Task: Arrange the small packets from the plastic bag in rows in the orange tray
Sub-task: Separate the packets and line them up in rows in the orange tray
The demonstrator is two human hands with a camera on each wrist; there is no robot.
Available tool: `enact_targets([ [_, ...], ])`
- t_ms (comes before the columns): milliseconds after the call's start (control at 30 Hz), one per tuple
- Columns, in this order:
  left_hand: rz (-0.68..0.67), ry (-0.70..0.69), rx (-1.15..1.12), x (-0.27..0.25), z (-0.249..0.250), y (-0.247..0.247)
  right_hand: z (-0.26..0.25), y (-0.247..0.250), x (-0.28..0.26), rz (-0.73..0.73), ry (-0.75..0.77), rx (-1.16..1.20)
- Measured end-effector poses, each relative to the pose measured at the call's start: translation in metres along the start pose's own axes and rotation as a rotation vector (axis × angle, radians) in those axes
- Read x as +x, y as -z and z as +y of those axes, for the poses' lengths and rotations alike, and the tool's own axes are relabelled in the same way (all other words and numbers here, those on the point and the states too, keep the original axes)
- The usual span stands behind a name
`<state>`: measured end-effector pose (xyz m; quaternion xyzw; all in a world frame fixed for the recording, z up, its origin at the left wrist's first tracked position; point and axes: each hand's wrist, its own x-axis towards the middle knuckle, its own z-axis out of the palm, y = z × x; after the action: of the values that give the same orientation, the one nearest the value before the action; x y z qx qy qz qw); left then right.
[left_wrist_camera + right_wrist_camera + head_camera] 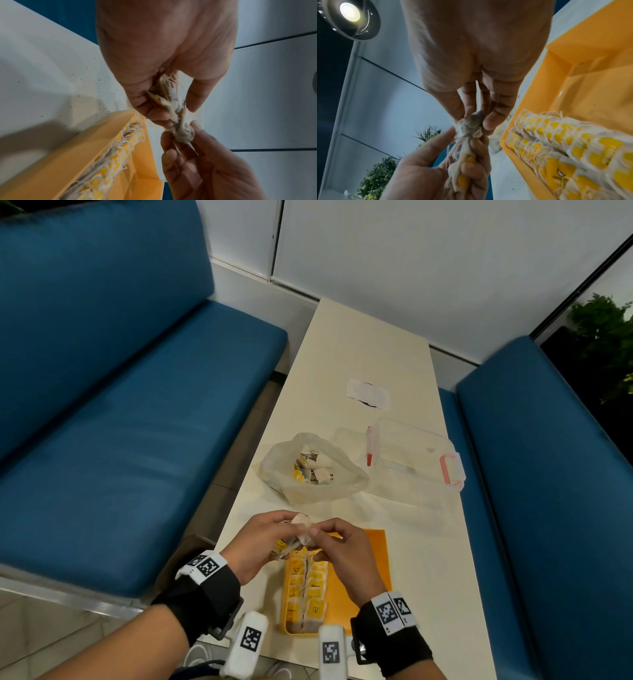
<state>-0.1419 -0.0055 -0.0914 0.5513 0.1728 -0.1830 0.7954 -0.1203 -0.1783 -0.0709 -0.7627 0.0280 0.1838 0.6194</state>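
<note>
Both hands meet above the far end of the orange tray [375,559], which lies at the near edge of the long pale surface [370,361]. The left hand [262,542] grips a small bunch of packets [291,544], white with yellow labels and loose strings, its fingers curled round them. The right hand [346,553] pinches one pale packet [306,534] at the top of that bunch between thumb and fingertips; in the wrist views this packet looks crumpled, and its strings may be tangled with the others, though blur makes that hard to judge.

In the tray, two rows of packets [306,590] stand packed on edge along its left side; the right part of the tray floor is bare orange. The hands cover the tray's far left corner.

Beyond the hands, toward the middle of the surface, the plastic bag [308,470] sits open with more packets inside. Just to its right, near the right edge, stands a clear container [414,453] with pink clips. Farther on lies a small white wrapper [368,393] with a dark mark. Blue cushioned benches [137,440] flank both long sides of the surface, and a green plant [606,337] shows at the far right.
</note>
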Motion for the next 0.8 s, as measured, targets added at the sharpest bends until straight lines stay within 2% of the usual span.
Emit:
enact_targets([
  [167, -0.017, 0.04, -0.045, 0.0, -0.001, 0.003, 0.002, -0.001, 0.0, 0.014, 0.019, -0.079],
  [333, -0.059, 0.017, -0.016, 0.0, -0.001, 0.001, 0.001, -0.002, 0.0, -0.009, -0.012, -0.033],
  [467, -0.033, -0.061, 0.026, 0.001, -0.005, -0.001, 0.001, 0.0, -0.003, -0.049, -0.018, -0.064],
  [633, 0.062, -0.092, 0.073, 0.005, -0.01, -0.001, 0.002, 0.001, -0.003, -0.057, 0.013, -0.105],
  [800, 0.053, -0.093, 0.076, 0.006, -0.01, 0.004, 0.002, 0.003, -0.003, -0.026, 0.007, -0.088],
])
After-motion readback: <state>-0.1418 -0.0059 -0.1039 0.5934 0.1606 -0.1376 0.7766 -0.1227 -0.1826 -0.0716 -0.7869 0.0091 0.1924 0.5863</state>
